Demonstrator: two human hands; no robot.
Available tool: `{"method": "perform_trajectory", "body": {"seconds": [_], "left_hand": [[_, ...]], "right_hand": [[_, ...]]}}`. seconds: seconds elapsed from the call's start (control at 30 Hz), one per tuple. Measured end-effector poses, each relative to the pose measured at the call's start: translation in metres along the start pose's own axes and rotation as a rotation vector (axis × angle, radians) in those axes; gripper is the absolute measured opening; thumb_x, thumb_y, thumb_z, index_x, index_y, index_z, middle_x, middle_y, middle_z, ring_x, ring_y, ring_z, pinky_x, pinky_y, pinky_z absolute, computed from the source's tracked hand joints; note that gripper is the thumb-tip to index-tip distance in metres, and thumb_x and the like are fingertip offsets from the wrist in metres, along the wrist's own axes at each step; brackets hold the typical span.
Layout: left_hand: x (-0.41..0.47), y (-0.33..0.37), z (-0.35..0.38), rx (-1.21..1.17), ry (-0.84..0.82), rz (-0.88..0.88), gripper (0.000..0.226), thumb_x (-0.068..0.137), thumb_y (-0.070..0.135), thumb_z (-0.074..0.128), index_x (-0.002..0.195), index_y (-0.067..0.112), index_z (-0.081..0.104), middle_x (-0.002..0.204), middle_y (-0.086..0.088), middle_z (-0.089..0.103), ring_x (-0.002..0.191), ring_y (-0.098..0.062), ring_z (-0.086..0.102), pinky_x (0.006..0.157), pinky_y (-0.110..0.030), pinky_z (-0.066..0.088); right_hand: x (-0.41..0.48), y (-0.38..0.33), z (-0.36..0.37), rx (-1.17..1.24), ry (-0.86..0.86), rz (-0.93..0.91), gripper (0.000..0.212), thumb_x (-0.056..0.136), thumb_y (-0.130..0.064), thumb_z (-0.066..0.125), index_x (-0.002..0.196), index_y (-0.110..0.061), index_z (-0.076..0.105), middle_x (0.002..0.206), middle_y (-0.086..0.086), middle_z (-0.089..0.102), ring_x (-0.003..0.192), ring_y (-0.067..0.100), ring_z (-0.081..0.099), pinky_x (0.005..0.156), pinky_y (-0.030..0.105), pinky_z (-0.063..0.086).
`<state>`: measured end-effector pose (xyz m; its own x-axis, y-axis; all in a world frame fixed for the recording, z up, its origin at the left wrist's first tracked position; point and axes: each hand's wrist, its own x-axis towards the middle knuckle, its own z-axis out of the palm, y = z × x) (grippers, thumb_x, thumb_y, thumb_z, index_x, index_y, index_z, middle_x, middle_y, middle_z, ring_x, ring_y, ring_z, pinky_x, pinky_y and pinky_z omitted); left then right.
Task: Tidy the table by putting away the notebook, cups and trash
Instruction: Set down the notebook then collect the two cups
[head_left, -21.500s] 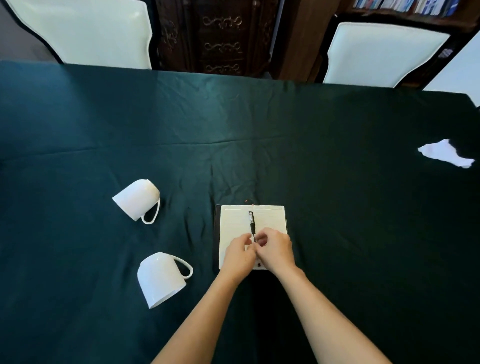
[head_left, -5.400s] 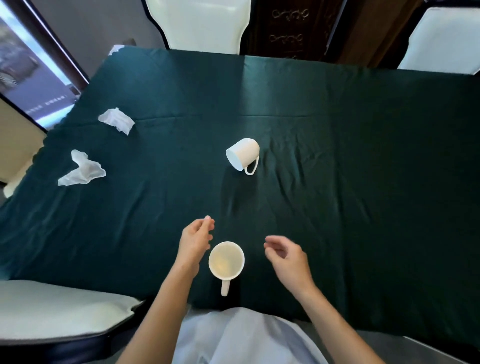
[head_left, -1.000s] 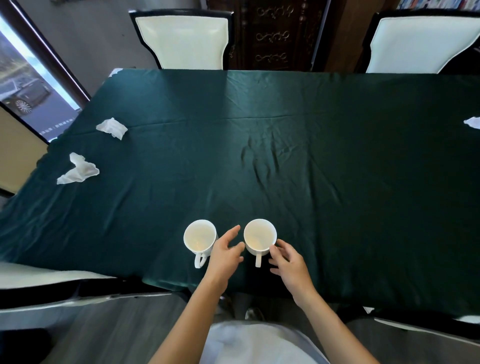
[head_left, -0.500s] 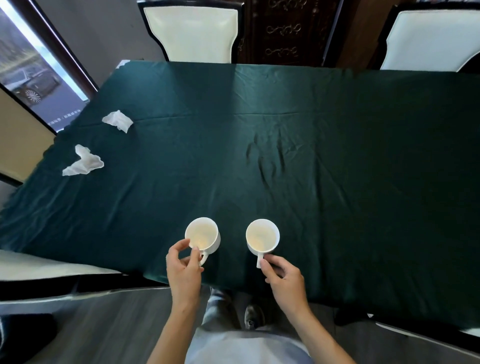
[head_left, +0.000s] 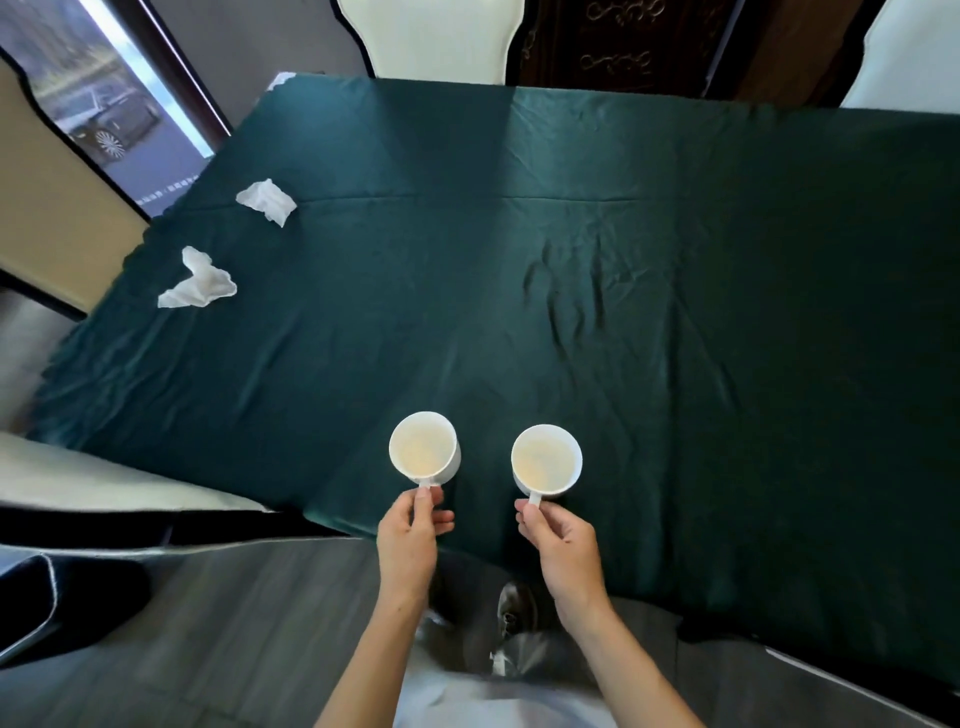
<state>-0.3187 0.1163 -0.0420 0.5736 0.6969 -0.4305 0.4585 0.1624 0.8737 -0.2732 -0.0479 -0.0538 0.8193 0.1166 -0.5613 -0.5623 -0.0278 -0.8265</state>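
While both white cups stand upright near the close edge of the table (head_left: 727, 260), each one has its handle turned straight toward the person, so each handle lies directly in front of the hand that takes it. The left hand (head_left: 410, 540) is closed on the handle of the left cup (head_left: 425, 451), thumb on top, and the right hand (head_left: 558, 543) pinches the handle of the right cup (head_left: 546, 458) in the same way. The cups are side by side, a little apart, and I cannot tell if they are lifted or if they rest on the dark green tablecloth (head_left: 519, 312). The trash is far from both hands: two crumpled white tissues, one (head_left: 197, 280) near the left edge and another (head_left: 267, 201) beyond it, so the left hand is the nearer one for them. No notebook is visible. I judge the next move is to carry both cups away together, kept level
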Motion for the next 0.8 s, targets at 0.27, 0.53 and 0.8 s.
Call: {"method": "perform_trajectory", "body": {"seconds": [0.27,0.53,0.8], "left_hand": [[0.005,0.029,-0.005,0.024,-0.056,0.042,0.038,0.108,0.017,0.057,0.074,0.008,0.07,0.073,-0.006,0.07,0.065,-0.018,0.071,0.07,-0.036,0.065],[-0.032,0.079,-0.058,-0.045,-0.08,0.261,0.04,0.108,0.02,0.055,0.071,0.011,0.068,0.061,0.009,0.067,0.066,-0.018,0.068,0.064,-0.036,0.063],[-0.092,0.135,-0.176,-0.22,0.007,0.576,0.034,0.105,0.023,0.052,0.076,0.017,0.068,0.069,0.009,0.069,0.065,-0.012,0.067,0.061,-0.028,0.06]], "right_hand": [[-0.006,-0.02,0.004,0.02,0.067,-0.022,0.029,0.1,-0.026,0.071,0.076,-0.018,0.085,0.082,0.0,0.084,0.082,0.01,0.079,0.101,0.051,0.06],[-0.056,-0.066,0.041,-0.035,0.107,-0.25,0.029,0.099,-0.035,0.071,0.074,-0.029,0.085,0.075,-0.005,0.081,0.077,0.01,0.074,0.092,0.049,0.064],[-0.174,-0.107,0.113,0.062,0.016,-0.573,0.024,0.098,-0.04,0.071,0.082,-0.028,0.084,0.081,-0.002,0.083,0.078,0.007,0.076,0.077,0.026,0.062]]}}
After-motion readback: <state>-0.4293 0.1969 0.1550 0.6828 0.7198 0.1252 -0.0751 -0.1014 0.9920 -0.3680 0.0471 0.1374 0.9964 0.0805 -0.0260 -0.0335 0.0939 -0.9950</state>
